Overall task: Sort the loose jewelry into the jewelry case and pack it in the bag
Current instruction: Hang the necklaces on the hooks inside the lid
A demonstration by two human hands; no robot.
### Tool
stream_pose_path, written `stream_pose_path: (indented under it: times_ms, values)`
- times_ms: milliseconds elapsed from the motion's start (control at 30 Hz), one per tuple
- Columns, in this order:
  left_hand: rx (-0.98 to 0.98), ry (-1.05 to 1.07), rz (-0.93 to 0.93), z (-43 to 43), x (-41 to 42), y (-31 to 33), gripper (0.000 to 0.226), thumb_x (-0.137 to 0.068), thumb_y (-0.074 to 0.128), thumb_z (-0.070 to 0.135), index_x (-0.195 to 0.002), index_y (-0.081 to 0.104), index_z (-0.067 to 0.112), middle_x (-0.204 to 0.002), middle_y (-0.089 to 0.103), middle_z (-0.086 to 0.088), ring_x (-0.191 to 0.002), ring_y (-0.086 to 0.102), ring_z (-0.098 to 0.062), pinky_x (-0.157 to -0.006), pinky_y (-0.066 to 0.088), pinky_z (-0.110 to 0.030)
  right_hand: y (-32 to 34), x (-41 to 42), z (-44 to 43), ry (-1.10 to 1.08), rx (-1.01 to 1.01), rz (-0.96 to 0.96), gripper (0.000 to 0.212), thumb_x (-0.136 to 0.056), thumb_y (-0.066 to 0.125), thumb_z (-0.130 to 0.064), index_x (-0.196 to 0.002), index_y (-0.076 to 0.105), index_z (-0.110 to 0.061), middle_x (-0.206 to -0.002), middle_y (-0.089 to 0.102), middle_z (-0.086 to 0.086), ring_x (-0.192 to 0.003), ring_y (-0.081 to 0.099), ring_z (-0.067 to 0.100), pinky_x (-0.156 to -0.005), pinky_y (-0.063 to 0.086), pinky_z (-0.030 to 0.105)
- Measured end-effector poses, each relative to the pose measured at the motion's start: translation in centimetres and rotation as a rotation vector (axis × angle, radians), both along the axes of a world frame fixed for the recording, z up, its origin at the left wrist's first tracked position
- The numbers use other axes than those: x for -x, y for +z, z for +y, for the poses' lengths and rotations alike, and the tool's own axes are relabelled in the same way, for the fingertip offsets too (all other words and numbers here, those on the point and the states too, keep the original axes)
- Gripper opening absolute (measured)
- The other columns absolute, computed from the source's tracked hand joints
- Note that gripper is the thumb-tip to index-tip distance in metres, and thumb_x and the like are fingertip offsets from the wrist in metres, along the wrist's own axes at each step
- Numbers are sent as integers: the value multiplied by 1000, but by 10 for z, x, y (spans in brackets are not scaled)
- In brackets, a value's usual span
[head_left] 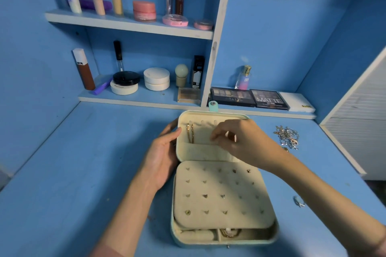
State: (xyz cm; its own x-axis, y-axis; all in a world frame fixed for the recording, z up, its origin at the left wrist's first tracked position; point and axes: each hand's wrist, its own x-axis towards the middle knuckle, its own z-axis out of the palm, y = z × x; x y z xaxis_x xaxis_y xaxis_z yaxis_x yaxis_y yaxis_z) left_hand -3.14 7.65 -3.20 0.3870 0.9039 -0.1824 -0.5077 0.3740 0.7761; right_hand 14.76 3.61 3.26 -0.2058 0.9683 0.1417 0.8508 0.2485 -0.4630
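Note:
An open jewelry case with a mint shell and cream lining lies on the blue desk. Its raised lid carries a gold chain hanging from a hook. The earring panel holds several small studs. My left hand holds the lid's left edge. My right hand hovers in front of the lid with fingertips pinched together; what they pinch is too small to make out. A tangled pile of loose jewelry lies to the right, and a small ring nearer me.
Shelves behind the case hold makeup bottles, jars and compacts. Eyeshadow palettes and a perfume bottle sit on the low ledge right behind the lid. A white slatted panel borders the desk's right side.

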Motion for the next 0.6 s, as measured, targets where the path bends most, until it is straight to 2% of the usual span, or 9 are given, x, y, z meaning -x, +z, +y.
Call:
stream_pose_path:
  times_ms: [100,167,267,367,467,600]
  values:
    - [-22,-11,-9,1,0,-1,50,-78,54,17,-127,58,17,-103,72,-4,-89,67,-17,-69,55,-28,11,-27,0,-82,-99,59,17,-82,56,-12,-80,69,-23,-67,58,-18,-64,53,1,-58,38,9]
    - [-22,-11,-18,1,0,-1,49,-77,54,17,-126,58,17,-100,73,-3,-85,69,-15,-64,57,-25,15,-51,4,-179,-116,27,14,-82,56,-15,-78,65,-26,-66,56,-18,-59,52,7,-55,37,9]
    - [-28,-23,-15,0,0,0,49,-78,54,18,-127,57,18,-102,72,-3,-87,69,-15,-64,56,-26,12,-86,10,-296,45,-202,11,-86,61,-17,-80,61,-26,-74,59,-10,-64,53,8,-55,37,16]
    - [-25,-23,-8,-1,0,1,50,-77,54,19,-127,58,18,-106,72,-4,-89,69,-16,-67,55,-29,3,-108,9,-323,283,-454,9,-84,64,-36,-77,59,-33,-88,60,-6,-78,55,14,-60,39,23]
    - [-26,-20,-9,-2,0,2,49,-76,54,19,-125,59,18,-105,72,-4,-88,69,-16,-65,56,-27,-7,-114,6,-327,406,-506,14,-79,67,-45,-77,61,-32,-90,64,-5,-80,57,15,-66,45,26]
    - [-22,-21,-13,-2,-1,4,48,-77,54,18,-124,59,18,-104,72,-4,-86,70,-15,-64,56,-27,-14,-110,4,-376,361,-514,12,-81,64,-34,-78,63,-23,-75,65,-4,-70,56,15,-54,38,23]
